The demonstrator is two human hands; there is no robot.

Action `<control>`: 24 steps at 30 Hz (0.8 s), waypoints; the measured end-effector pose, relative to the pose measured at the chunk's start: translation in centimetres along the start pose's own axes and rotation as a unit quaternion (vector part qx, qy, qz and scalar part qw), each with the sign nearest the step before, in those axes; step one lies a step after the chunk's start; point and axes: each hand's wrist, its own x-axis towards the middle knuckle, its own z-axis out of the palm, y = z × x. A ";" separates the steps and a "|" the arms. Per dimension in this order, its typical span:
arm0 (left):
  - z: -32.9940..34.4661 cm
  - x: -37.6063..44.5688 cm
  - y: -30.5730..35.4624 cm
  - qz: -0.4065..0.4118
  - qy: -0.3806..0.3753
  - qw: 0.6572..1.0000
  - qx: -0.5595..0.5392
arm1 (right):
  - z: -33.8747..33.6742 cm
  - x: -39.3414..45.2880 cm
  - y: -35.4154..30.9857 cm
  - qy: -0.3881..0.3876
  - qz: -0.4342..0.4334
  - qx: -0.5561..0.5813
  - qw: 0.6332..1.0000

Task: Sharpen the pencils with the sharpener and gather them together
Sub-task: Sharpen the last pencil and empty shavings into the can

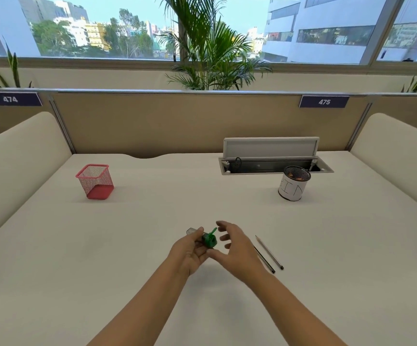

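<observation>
Fingers point(198, 239) of the left hand point(190, 253) are gripping a green sharpener point(209, 239); the right hand point(235, 248) is spreading wide beside 2 pencils point(268, 253).

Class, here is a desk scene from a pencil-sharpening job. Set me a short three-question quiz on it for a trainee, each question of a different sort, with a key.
1. True or false: the left hand holds the green sharpener.
2. How many pencils lie on the desk beside the right hand?
3. Which container is labelled BIN? A) the red mesh holder B) the round cup

Key: 1 true; 2 two; 3 B.
</observation>
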 end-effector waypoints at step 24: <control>2.0 -1.4 -0.6 -0.047 -0.033 0.997 -0.056 | 0.5 -1.5 3.0 0.186 -0.172 -0.117 0.960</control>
